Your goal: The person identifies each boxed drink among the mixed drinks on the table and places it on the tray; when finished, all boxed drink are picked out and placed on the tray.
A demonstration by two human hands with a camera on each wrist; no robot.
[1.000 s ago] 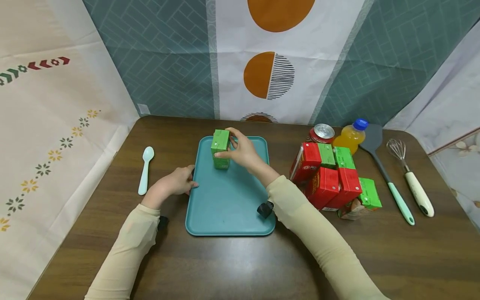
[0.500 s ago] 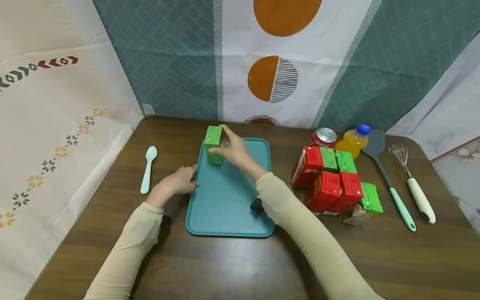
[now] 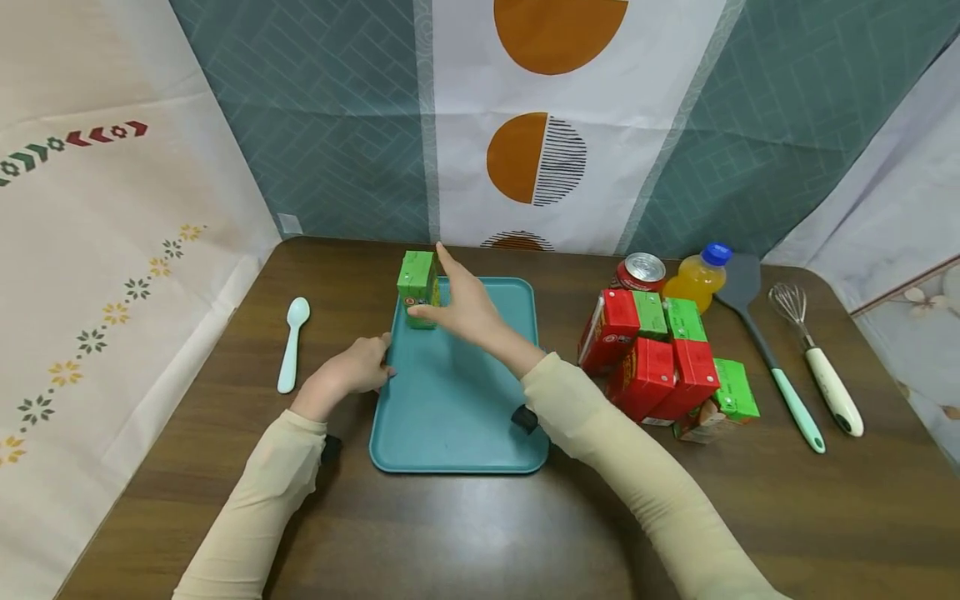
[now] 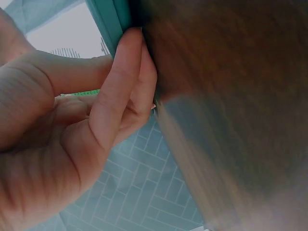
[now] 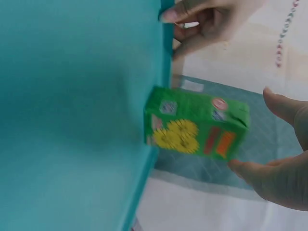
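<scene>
A green drink carton (image 3: 417, 279) with yellow flowers on its side stands upright in the far left corner of the teal tray (image 3: 465, 408). Beside it, my right hand (image 3: 474, 308) has thumb and fingers spread wide. In the right wrist view a gap shows between this hand (image 5: 281, 180) and the carton (image 5: 190, 125). My left hand (image 3: 351, 367) pinches the tray's left rim, thumb over the edge. The left wrist view shows its fingers (image 4: 118, 86) against the tray's edge (image 4: 108, 21), close over the wooden table.
Right of the tray several red and green drink cartons (image 3: 660, 358) stand in a cluster. Behind them are a soda can (image 3: 641, 268) and an orange juice bottle (image 3: 697, 279). A spatula (image 3: 772, 358) and a whisk (image 3: 825, 375) lie farther right, a spoon (image 3: 292, 346) at the left.
The green carton has moved left and slightly back into the tray's corner. My right hand has let go of it and spread its fingers. My left hand stays on the rim.
</scene>
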